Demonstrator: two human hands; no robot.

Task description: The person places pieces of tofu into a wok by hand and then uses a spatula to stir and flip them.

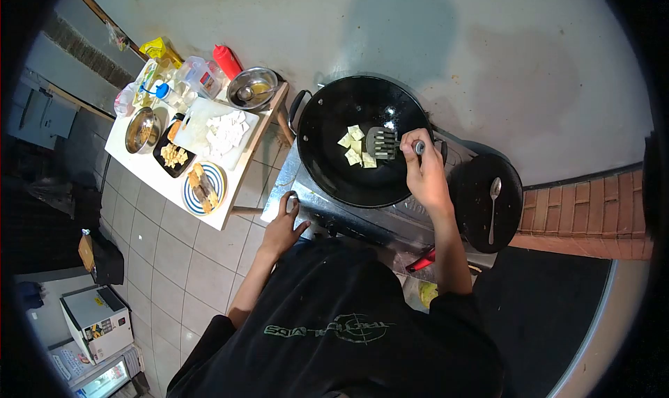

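Note:
A slotted metal spatula (381,143) is gripped by its handle in my right hand (424,165), its blade down inside a large black wok (348,183). Pale, flat cut pieces (356,146) lie in the wok right beside the blade. The wok sits on a metal stove (306,192). My left hand (282,229) is at the stove's front left corner, thumb and index finger apart, fingertips right at a small dark round part on the edge.
Left stands a table (157,178) with a cutting board (197,125) of white pieces, metal bowls (252,88), a striped plate (220,180), a black tray (172,160) and a red squeeze bottle (226,61). Right of the wok, a spoon (493,210) lies on a round black lid (476,189).

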